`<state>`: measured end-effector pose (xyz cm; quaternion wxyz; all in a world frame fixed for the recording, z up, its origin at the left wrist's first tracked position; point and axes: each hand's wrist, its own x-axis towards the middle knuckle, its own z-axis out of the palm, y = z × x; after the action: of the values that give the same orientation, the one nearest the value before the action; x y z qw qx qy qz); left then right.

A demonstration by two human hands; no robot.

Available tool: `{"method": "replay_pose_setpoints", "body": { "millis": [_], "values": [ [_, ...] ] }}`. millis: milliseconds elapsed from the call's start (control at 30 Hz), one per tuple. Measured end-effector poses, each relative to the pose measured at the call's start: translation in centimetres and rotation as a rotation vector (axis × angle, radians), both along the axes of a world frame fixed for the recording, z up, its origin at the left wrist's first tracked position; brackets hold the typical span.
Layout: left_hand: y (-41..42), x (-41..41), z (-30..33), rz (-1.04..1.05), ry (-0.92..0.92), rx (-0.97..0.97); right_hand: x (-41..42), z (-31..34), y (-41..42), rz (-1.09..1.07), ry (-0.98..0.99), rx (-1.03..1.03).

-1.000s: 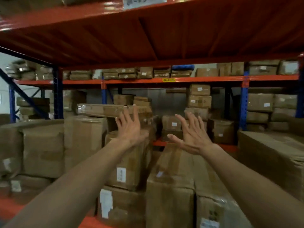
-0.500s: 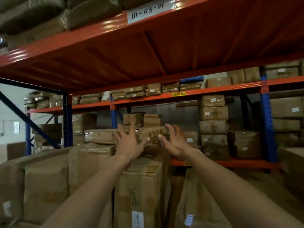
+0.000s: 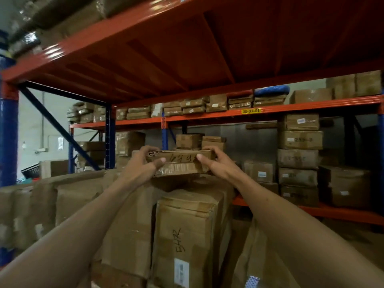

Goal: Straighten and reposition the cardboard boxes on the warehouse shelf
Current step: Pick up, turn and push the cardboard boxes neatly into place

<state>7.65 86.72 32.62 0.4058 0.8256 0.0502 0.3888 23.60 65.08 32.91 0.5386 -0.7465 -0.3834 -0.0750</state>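
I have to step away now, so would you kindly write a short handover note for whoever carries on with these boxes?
Left hand: gripping the left end of the flat box.
Right hand: gripping its right end.
The flat box lies on top of the tall boxes, at the front of the stack, writing facing you.
Done: both hands are on the flat box.
Left: square it up and set it in place, then straighten the tall boxes below, which look uneven.
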Motion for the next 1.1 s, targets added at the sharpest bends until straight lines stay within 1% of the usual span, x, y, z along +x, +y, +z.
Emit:
{"method": "replay_pose_setpoints", "body": {
  "millis": [100, 200, 267, 367, 400, 467, 533, 633, 700, 833, 933, 1100],
  "values": [
    [0.1, -0.5, 0.1, 0.123, 0.018, -0.065, -1.3, -0.1, 1.1, -0.072, -0.033, 0.123],
    [-0.4, -1.1, 0.3, 0.089, 0.011, -0.147, -2.9, -0.3, 1.1, -0.102, -0.012, 0.224],
    [-0.5, -2.0, -0.2, 0.069, -0.004, -0.108, -4.3, -0.3, 0.1, -0.101, -0.006, 0.218],
    [-1.0, -3.0, -1.3, 0.057, -0.071, 0.050, -6.3, -0.3, -2.3, -0.095, 0.015, 0.158],
    [-1.5, -3.4, -1.5, 0.065, -0.106, 0.076, -7.0, -0.4, -3.0, -0.112, 0.006, 0.159],
    [-2.7, -3.9, -1.7, 0.051, -0.171, 0.067, -8.4, -0.7, -4.5, -0.171, -0.032, 0.190],
    [-4.5, -4.3, -1.7, -0.018, -0.213, 0.046, -9.8, -0.9, -6.2, -0.282, -0.075, 0.223],
    [-8.5, -4.8, -1.9, -0.106, -0.242, 0.031, -12.1, -1.2, -10.0, -0.437, -0.089, 0.230],
    [-11.6, -5.1, -2.1, -0.138, -0.265, 0.022, -14.0, -1.2, -13.2, -0.487, -0.095, 0.218],
    [-18.8, -5.0, -2.3, -0.275, -0.271, -0.022, -17.8, -0.9, -21.1, -0.600, -0.126, 0.189],
    [-25.2, -5.1, -2.2, -0.383, -0.268, -0.059, -20.3, -0.6, -27.6, -0.709, -0.138, 0.162],
    [-37.1, -5.3, -2.9, -0.553, -0.242, -0.064, -24.0, -0.9, -39.3, -0.863, -0.114, 0.198]
  ]
}}
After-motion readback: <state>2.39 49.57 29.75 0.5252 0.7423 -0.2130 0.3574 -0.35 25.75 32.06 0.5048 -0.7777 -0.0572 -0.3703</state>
